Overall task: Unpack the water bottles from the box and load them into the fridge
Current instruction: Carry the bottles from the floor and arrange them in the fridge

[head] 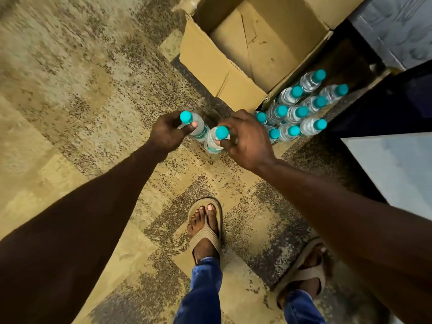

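My left hand (167, 132) grips a clear water bottle (198, 128) with a teal cap by its neck. My right hand (247, 139) pinches the neck of a second teal-capped bottle (215, 141) just beside the first. Both bottles hang above the carpet. Several more teal-capped bottles (297, 112) stand in a cluster on the floor to the right of my right hand. An open cardboard box (233, 54) sits behind them, and its visible inside holds nothing.
Patterned tan and grey carpet (81, 90) covers the floor. My two sandalled feet (204, 226) stand below my hands. A pale panel (397, 164) juts in at the right edge, with a dark opening (385, 108) above it. A grey surface (397, 26) fills the top right corner.
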The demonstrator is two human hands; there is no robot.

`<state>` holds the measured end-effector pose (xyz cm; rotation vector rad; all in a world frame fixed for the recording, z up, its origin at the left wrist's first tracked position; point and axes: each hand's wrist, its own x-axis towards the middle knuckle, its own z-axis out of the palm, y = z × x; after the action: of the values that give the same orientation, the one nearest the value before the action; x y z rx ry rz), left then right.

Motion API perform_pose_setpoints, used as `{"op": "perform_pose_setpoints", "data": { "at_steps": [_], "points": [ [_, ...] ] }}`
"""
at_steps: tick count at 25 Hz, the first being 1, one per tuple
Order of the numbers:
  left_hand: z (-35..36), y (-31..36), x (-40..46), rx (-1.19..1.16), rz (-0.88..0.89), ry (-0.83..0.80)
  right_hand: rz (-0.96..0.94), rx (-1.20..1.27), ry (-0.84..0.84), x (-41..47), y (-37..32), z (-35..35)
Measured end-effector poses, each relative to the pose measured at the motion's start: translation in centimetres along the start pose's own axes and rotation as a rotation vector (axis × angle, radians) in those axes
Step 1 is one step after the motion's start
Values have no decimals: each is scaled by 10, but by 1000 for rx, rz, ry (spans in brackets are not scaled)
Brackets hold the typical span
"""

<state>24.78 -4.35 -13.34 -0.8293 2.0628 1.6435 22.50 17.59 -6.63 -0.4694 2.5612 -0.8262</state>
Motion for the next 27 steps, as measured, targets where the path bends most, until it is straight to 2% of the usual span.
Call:
{"op": "perform_pose_setpoints", "data": {
  "at_steps": [2, 6, 8, 14, 17, 19, 23, 26, 27],
  "points": [
    [-16, 8, -21, -110, -13, -7, 55, 201, -7, -6, -11, -10],
    [-29, 34, -64, -211, -69, -109, 246, 729, -154, -20, -35, -23],
    [-33, 43, -76, -266, -84, -156, 319, 858, -180, -24, -45, -30],
    [-20, 80, -104, -469, -57, -155, 616, 1264, -36, -33, -60, -51],
    [-1, 95, -115, -506, -44, -171, 629, 1446, 4, -40, -57, -61],
    [14, 105, -124, -531, -59, -184, 653, 1531, 27, -45, -55, -66],
    [44, 114, -141, -597, -132, -174, 817, 1533, 91, -56, -49, -68],
    [61, 115, -150, -609, -186, -171, 726, 1525, -54, -71, -40, -77],
    [66, 116, -153, -608, -185, -186, 678, 1522, -51, -76, -37, -79]
  ]
}}
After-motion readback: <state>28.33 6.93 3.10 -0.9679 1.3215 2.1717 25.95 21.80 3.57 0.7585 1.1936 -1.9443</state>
